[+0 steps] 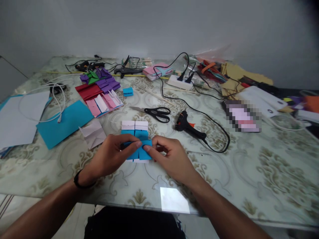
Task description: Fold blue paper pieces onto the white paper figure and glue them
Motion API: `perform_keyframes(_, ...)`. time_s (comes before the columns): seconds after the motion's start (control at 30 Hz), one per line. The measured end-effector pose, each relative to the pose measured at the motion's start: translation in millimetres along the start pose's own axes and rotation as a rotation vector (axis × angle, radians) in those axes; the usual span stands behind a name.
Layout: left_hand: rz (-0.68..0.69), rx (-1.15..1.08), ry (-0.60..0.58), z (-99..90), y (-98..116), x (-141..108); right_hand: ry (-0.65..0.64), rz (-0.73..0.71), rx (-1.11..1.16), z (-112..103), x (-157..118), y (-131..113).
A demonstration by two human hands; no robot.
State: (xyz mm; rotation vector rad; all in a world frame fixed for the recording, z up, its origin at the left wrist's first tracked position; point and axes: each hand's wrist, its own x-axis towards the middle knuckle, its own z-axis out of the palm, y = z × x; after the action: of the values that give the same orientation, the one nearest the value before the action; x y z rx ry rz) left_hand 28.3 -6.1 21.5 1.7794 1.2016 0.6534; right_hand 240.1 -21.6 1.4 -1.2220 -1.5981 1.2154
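Observation:
A small folded blue paper piece point(146, 152) is pinched between both hands near the table's front middle. My left hand point(117, 152) holds its left side with thumb and fingers pressed together. On the right side, my right hand point(170, 154) grips it, thumb on top. Beneath and just behind lies a blue and white folded paper piece point(135, 125), partly hidden by the hands. Black-handled scissors point(157, 113) rest behind the hands. To the right of them lies a black glue gun point(189, 127) with its cord.
Blue sheets point(66, 122), a pale folded paper point(93, 133) and white sheets point(22, 119) lie left. Pink and white folded pieces point(104, 103) sit farther back. A power strip point(180, 82) stands at the back; a phone point(241, 116) lies right.

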Motion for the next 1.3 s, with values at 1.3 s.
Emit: perform_keyframes(1.3,0.114,0.048,-0.058,1.9,4.3,-2.7,-0.004,-0.054,0.177,0.0,-1.4,3.3)
